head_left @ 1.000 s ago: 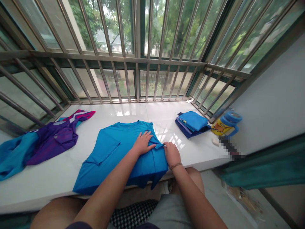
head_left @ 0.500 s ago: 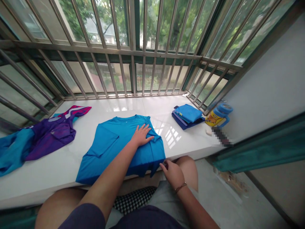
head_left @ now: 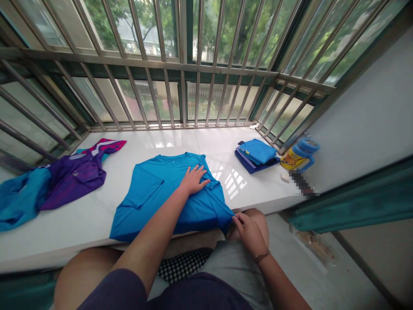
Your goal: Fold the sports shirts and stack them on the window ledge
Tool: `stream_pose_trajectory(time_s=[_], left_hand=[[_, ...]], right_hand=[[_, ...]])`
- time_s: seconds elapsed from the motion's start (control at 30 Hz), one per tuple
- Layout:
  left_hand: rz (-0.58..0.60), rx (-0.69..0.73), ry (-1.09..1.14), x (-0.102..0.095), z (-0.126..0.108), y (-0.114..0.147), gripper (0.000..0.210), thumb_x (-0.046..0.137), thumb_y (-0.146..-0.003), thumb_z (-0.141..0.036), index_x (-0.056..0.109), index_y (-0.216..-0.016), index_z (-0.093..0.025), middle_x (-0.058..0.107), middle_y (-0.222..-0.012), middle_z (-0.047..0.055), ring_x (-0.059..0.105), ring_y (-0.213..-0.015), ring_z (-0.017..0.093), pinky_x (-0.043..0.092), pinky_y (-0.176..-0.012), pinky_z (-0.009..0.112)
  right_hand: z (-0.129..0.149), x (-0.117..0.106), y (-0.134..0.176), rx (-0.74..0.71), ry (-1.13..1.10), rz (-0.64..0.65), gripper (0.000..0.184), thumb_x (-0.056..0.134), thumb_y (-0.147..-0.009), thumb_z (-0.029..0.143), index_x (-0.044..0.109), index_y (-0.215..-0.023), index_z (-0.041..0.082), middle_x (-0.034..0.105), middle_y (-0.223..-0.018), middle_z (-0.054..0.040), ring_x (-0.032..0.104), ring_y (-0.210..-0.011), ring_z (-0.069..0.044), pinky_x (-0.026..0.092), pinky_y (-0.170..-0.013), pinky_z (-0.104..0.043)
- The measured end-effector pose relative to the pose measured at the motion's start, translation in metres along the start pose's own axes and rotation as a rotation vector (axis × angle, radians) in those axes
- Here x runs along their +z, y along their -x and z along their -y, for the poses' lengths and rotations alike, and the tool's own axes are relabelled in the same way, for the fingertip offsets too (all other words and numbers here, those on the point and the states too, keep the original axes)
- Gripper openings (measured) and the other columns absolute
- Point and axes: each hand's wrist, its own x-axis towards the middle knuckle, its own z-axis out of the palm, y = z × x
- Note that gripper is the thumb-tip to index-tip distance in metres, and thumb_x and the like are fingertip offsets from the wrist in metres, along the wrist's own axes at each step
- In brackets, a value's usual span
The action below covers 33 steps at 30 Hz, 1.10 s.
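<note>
A blue T-shirt [head_left: 151, 172] lies spread on the white windowsill, its neck toward the window and its hem hanging over the front edge. One sleeve is folded inward on its left side. My left hand [head_left: 194, 179] rests flat on the right half of the shirt, fingers spread. Down at the near right corner, my right hand [head_left: 248, 230] pinches the shirt's hem between thumb and fingers and holds it pulled out to the right. A bracelet circles the right wrist.
Purple and teal clothes [head_left: 77, 174] lie loosely at the left of the white sill [head_left: 97, 219]. A folded stack of blue clothes [head_left: 257, 155] sits at the right, beside a blue-and-yellow bottle [head_left: 300, 154]. Metal bars [head_left: 180, 68] stand along the window behind.
My right hand has moved to the right, stretching the hem corner outward. My left hand stays flat on the shirt. The camera view has shifted slightly.
</note>
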Motion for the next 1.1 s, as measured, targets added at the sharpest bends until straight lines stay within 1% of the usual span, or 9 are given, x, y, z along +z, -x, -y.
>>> stream_pose_trajectory(time_s=[0.1, 0.2, 0.33, 0.5, 0.63, 0.73, 0.83, 0.97, 1.1], left_hand=[[-0.010, 0.007, -0.002, 0.002, 0.001, -0.001, 0.073, 0.037, -0.105, -0.072, 0.052, -0.161, -0.027, 0.036, -0.177, 0.007, 0.024, -0.166, 0.034, 0.007, -0.136, 0.062], [-0.012, 0.006, -0.004, 0.003, 0.001, -0.001, 0.073, 0.039, -0.105, -0.072, 0.052, -0.161, -0.028, 0.036, -0.176, 0.007, 0.024, -0.166, 0.034, 0.008, -0.136, 0.062], [-0.016, 0.006, 0.002, 0.003, 0.001, 0.001, 0.072, 0.041, -0.105, -0.070, 0.052, -0.161, -0.027, 0.037, -0.176, 0.008, 0.024, -0.166, 0.035, 0.009, -0.136, 0.063], [-0.025, 0.025, 0.008, 0.002, -0.001, -0.001, 0.068, 0.044, -0.105, -0.067, 0.054, -0.159, -0.026, 0.037, -0.176, 0.008, 0.026, -0.166, 0.034, 0.009, -0.136, 0.064], [-0.093, 0.013, -0.028, -0.002, -0.011, 0.007, 0.057, 0.040, -0.110, -0.054, 0.055, -0.158, -0.027, 0.037, -0.176, 0.007, 0.029, -0.165, 0.030, 0.013, -0.136, 0.063], [-0.181, -0.058, -0.093, -0.008, -0.017, 0.034, 0.053, 0.037, -0.112, -0.045, 0.056, -0.157, -0.024, 0.037, -0.176, 0.008, 0.032, -0.164, 0.028, 0.019, -0.136, 0.060], [-0.263, -0.182, -0.167, -0.016, -0.008, 0.079, 0.053, 0.036, -0.112, -0.041, 0.057, -0.156, -0.022, 0.040, -0.174, 0.011, 0.036, -0.162, 0.030, 0.026, -0.134, 0.058], [-0.345, -0.396, -0.236, -0.026, 0.031, 0.143, 0.055, 0.035, -0.111, -0.041, 0.057, -0.156, -0.018, 0.042, -0.172, 0.017, 0.040, -0.160, 0.034, 0.033, -0.130, 0.060], [-0.257, -0.500, -0.258, -0.031, 0.070, 0.178, 0.062, 0.037, -0.109, -0.046, 0.052, -0.160, -0.014, 0.036, -0.174, 0.020, 0.037, -0.161, 0.038, 0.033, -0.129, 0.064]], right_hand=[[-0.012, -0.005, -0.003, 0.048, 0.043, 0.015, 0.039, 0.045, -0.105, 0.049, 0.071, -0.091, 0.023, 0.078, -0.090, -0.0075, 0.072, -0.084, -0.025, 0.051, -0.078, -0.032], [-0.023, 0.000, -0.008, 0.095, 0.193, 0.115, 0.031, 0.049, -0.103, 0.038, 0.070, -0.086, 0.023, 0.080, -0.091, -0.0078, 0.074, -0.087, -0.025, 0.050, -0.080, -0.032], [-0.016, 0.008, -0.009, 0.090, 0.365, 0.145, 0.028, 0.051, -0.105, 0.030, 0.071, -0.088, 0.021, 0.080, -0.097, -0.0093, 0.075, -0.089, -0.024, 0.050, -0.080, -0.031], [0.023, 0.013, -0.015, -0.170, 0.410, -0.104, 0.035, 0.043, -0.112, 0.035, 0.074, -0.104, 0.021, 0.078, -0.107, -0.0121, 0.073, -0.101, -0.026, 0.053, -0.094, -0.037], [0.043, 0.029, -0.036, -0.440, 0.470, -0.138, 0.041, 0.047, -0.112, 0.037, 0.067, -0.140, 0.017, 0.066, -0.147, -0.0161, 0.060, -0.137, -0.030, 0.046, -0.117, -0.046], [0.047, 0.042, -0.059, -0.513, 0.558, -0.102, 0.052, 0.048, -0.111, 0.041, 0.054, -0.158, 0.018, 0.048, -0.168, -0.0139, 0.043, -0.155, -0.033, 0.037, -0.125, -0.054], [0.053, 0.047, -0.084, -0.492, 0.615, -0.070, 0.058, 0.045, -0.112, 0.044, 0.047, -0.164, 0.017, 0.038, -0.173, -0.0136, 0.035, -0.161, -0.035, 0.032, -0.128, -0.059], [0.072, 0.047, -0.111, -0.454, 0.639, -0.034, 0.061, 0.044, -0.112, 0.044, 0.045, -0.166, 0.016, 0.032, -0.175, -0.0146, 0.032, -0.162, -0.035, 0.029, -0.129, -0.060], [0.092, 0.055, -0.126, -0.449, 0.630, 0.057, 0.060, 0.045, -0.111, 0.039, 0.046, -0.165, 0.014, 0.036, -0.174, -0.0155, 0.035, -0.160, -0.034, 0.029, -0.130, -0.059]])
